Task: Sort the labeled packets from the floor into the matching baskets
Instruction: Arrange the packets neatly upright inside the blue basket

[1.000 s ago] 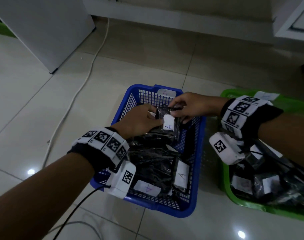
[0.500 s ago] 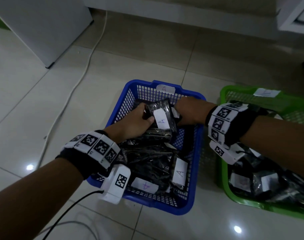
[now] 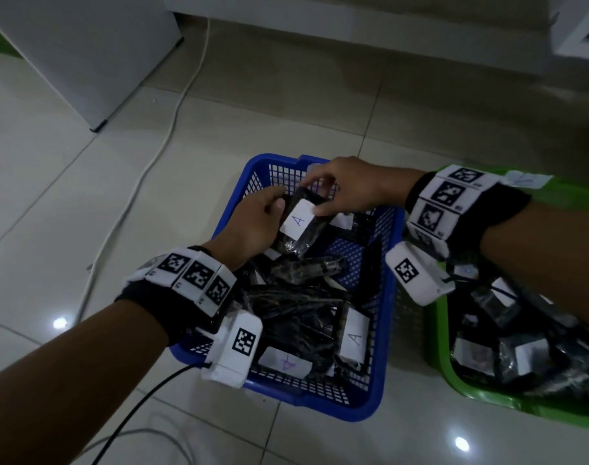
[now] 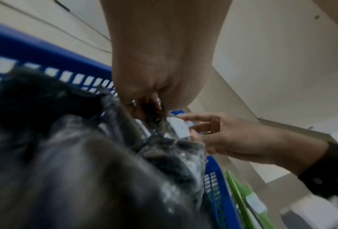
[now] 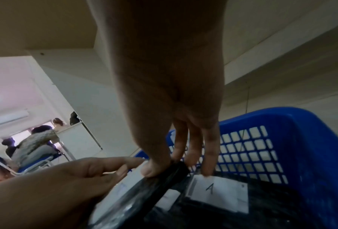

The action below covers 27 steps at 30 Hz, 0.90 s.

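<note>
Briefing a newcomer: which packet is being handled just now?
Find the blue basket on the tiled floor. At its far end, the left hand and right hand hold one black packet. It alone is raised above the pile, its A label upward.

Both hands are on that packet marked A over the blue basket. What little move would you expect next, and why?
Probably letting go: the packet marked A is held by the left hand and right hand right above the blue basket, which already holds other A packets, so it matches.
</note>
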Available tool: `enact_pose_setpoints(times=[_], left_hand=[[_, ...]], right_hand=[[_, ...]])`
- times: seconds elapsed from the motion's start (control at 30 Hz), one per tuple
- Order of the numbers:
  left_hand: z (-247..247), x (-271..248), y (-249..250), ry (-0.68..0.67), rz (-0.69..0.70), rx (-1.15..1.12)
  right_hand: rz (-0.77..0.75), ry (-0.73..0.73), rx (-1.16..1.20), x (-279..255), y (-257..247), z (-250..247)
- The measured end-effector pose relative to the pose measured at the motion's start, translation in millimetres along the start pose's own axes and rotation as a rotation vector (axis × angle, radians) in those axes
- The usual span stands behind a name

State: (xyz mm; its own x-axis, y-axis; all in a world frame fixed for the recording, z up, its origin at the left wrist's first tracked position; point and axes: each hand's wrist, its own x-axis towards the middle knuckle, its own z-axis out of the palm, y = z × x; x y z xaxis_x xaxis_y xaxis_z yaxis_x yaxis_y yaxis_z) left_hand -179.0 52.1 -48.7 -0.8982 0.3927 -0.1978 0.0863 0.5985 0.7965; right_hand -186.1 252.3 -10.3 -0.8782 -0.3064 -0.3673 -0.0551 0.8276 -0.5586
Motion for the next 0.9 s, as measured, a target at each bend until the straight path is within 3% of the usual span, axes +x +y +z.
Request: enact_pose_setpoints(times=[0.13, 0.27, 0.33, 0.5, 0.6, 0.7, 0.77, 0.83, 0.9], left_hand=[[8, -9, -10, 0.009, -0.142, -0.090], [9, -17, -15, -0.008, -0.029, 0.084], [10, -22, -17, 0.028, 0.051, 0.235], [11, -39, -33, -0.013, 0.075, 0.475], [4, -48, -31, -0.133, 0.197, 0.601], [-5, -52, -34, -0.256, 0.215, 0.475], [-5, -55, -40, -0.259, 0.205, 0.450], [-3, -58, -41, -0.245, 0.194, 0.484], [-3, -59, -41, -0.239, 0.183, 0.501]], right_hand=[[0.207, -0.061, 0.153, -6, 10, 3], [0.269, -0.245, 0.457, -12, 20, 9], [0.283, -0.240, 0.532, -14, 26, 9], [0.407, -0.100, 0.670, -12, 27, 9], [0.457, -0.018, 0.667, -4, 16, 23], [0.498, 0.121, 0.735, 11, 5, 45], [0.549, 0.216, 0.780, 21, 0, 56], [0.558, 0.303, 0.706, 30, -3, 63], [0.494, 0.368, 0.462, 37, -4, 64]])
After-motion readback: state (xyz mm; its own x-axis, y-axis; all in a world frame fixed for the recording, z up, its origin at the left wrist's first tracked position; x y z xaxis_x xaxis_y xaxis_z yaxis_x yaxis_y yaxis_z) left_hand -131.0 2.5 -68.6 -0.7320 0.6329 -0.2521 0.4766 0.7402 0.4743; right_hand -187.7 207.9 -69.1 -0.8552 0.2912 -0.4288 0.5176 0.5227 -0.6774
